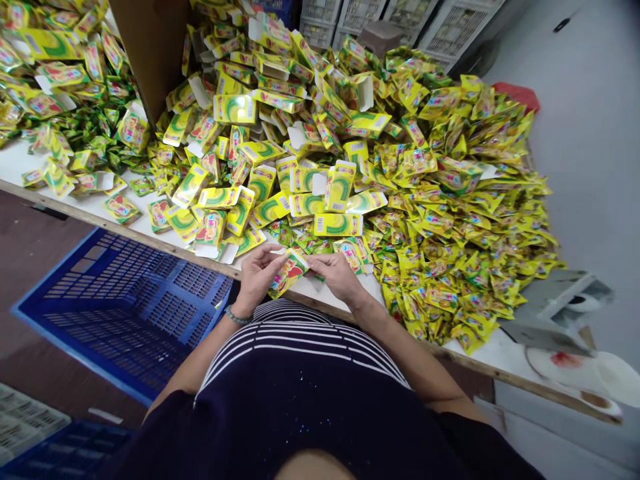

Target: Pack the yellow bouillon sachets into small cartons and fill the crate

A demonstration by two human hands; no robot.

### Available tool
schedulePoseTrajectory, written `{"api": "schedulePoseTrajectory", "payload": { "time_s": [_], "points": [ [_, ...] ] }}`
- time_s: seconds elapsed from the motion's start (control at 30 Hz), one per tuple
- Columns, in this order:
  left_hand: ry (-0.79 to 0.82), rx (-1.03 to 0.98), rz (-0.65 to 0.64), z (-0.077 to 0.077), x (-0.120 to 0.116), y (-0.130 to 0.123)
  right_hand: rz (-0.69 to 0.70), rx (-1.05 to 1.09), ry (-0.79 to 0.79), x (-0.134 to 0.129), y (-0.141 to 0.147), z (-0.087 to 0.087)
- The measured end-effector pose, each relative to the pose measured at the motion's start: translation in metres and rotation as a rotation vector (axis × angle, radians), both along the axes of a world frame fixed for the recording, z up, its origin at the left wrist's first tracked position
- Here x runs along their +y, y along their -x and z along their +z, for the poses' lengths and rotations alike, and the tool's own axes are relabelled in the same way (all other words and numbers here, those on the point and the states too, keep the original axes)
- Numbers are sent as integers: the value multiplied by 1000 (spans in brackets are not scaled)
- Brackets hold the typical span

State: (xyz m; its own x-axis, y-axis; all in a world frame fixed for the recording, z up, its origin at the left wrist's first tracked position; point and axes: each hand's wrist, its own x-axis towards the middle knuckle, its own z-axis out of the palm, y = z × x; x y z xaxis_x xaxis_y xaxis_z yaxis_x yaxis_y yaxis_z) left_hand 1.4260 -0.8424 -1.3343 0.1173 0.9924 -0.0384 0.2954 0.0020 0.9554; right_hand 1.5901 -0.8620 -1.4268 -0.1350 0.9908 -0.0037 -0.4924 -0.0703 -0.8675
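Over the table's front edge, a small yellow and green candy box [289, 273] with red print is held between my two hands. My left hand [259, 273] grips its left side, thumb and fingers closed on it. At its upper right corner, my right hand [336, 272] pinches the end of the box near a white flap. Another box [353, 253] lies just beyond my right hand. Small green packets [295, 237] lie behind the held box, partly covered by it and by other boxes.
Many yellow boxes [237, 109] are heaped across the middle, several with open flaps. Yellow packets [450, 247] pile high on the right. A cardboard divider [150, 53] stands at left. Below the table edge sits a blue crate [115, 300]. A grey tape dispenser [550, 310] stands far right.
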Motion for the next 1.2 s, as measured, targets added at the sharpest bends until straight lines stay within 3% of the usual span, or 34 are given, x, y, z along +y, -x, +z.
{"api": "schedulePoseTrajectory", "payload": {
  "time_s": [0.07,0.2,0.33,0.53,0.73,1.0,1.13,1.2],
  "points": [
    [-16,-5,30,-1,0,-1,-107,-78,-55,-6,5,4],
    [-25,-2,51,-1,-1,-2,-344,-358,-320,-17,10,16],
    [-6,-9,38,0,-2,-1,-435,-476,-422,-20,16,17],
    [-21,-13,-8,10,-3,-1,-212,-106,-172,-12,8,15],
    [54,10,-100,14,-2,0,18,-100,-161,1,-18,13],
    [21,-20,-37,5,-2,0,-46,-6,-95,-2,3,11],
    [7,-3,0,4,-3,-1,-212,-159,-198,-7,5,11],
    [14,3,-3,4,-3,-1,-175,-188,-262,-8,2,11]
  ]
}}
